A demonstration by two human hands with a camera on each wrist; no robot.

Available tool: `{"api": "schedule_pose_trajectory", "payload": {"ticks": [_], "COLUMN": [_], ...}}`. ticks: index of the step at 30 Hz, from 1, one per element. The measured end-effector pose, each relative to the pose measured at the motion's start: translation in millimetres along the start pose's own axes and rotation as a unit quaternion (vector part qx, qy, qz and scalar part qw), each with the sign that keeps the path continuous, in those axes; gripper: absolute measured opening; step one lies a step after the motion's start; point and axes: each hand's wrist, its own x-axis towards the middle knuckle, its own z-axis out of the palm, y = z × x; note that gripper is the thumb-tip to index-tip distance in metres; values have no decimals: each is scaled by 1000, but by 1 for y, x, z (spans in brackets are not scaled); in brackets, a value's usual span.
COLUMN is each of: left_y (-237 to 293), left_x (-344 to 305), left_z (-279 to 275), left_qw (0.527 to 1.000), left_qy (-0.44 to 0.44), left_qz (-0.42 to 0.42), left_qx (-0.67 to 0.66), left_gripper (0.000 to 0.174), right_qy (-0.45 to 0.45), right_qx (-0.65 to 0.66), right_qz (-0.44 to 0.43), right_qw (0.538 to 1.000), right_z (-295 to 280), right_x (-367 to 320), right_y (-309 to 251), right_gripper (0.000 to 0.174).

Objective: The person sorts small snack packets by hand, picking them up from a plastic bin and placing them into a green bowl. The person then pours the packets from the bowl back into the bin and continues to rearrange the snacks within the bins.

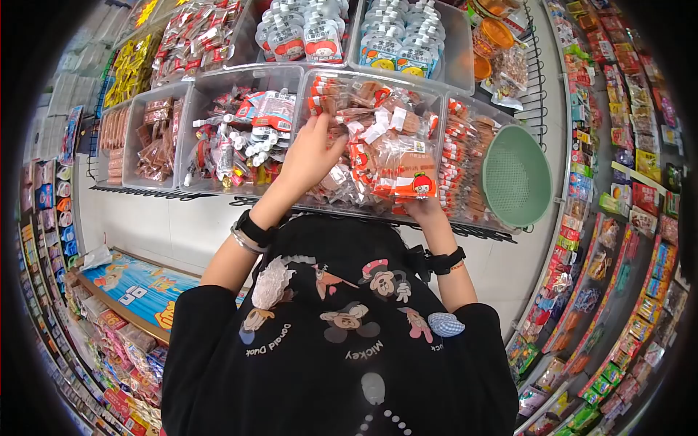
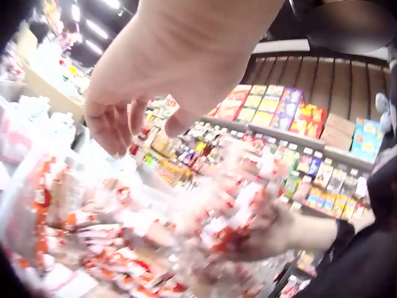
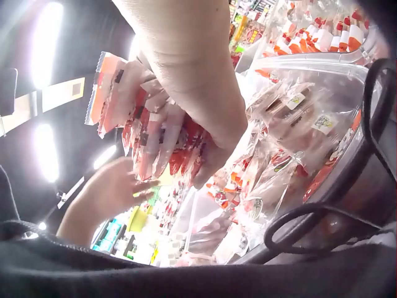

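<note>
A clear plastic bin (image 1: 378, 78) on a wire shelf holds many small red, orange and white snack packs. My left hand (image 1: 313, 156) reaches over the bin's front wall, and its fingertips touch the packs near the top left. In the left wrist view the left hand (image 2: 124, 124) hangs loosely curled above the packs and holds nothing. My right hand (image 1: 425, 209) is at the bin's front edge and grips a bundle of packs (image 1: 396, 171) from below. The right wrist view shows its fingers (image 3: 205, 124) wrapped round that bundle (image 3: 149, 136).
A green plastic colander (image 1: 518, 176) hangs at the right end of the shelf. Neighbouring clear bins hold spouted pouches (image 1: 240, 138) and white drink pouches (image 1: 396, 33). Hanging snack racks (image 1: 618, 218) line the right side, with lower shelves (image 1: 109, 327) at the left.
</note>
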Motion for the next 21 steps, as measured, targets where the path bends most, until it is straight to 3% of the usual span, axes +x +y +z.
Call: {"api": "schedule_pose_trajectory", "payload": {"ticks": [1,2,4,8,11,13,15,18,21], "left_y": [-19,-36,-57,-71,-63,-64,-66,-66,-60], "left_x": [-5,-11,-21,-27,-28,-29,-29,-29,-23], "left_z": [6,13,22,37,40,46,48,46,33], "left_qw": [991,991,975,947,937,940,943,948,951], "left_qy": [-23,-21,-123,-228,-218,-202,-186,-177,-221], "left_qz": [-4,-4,-58,-42,-51,-67,-83,-94,-108], "left_qx": [129,129,177,222,269,267,265,247,187], "left_gripper": [43,43,43,50,52,54,56,50,40], "right_qy": [9,8,0,-65,-48,8,4,6,-10], "right_qx": [9,9,54,94,94,-8,-5,-4,-13], "right_qz": [-1,-1,-5,29,37,32,27,24,18], "right_qw": [1000,1000,999,993,994,999,1000,1000,1000], "right_z": [-6,-9,-11,-9,-1,12,9,8,17], "right_x": [2,5,6,1,2,-4,-1,0,-3], "right_y": [2,5,7,-1,-2,-5,-2,0,-3], "right_gripper": [51,51,48,45,44,56,57,58,59]}}
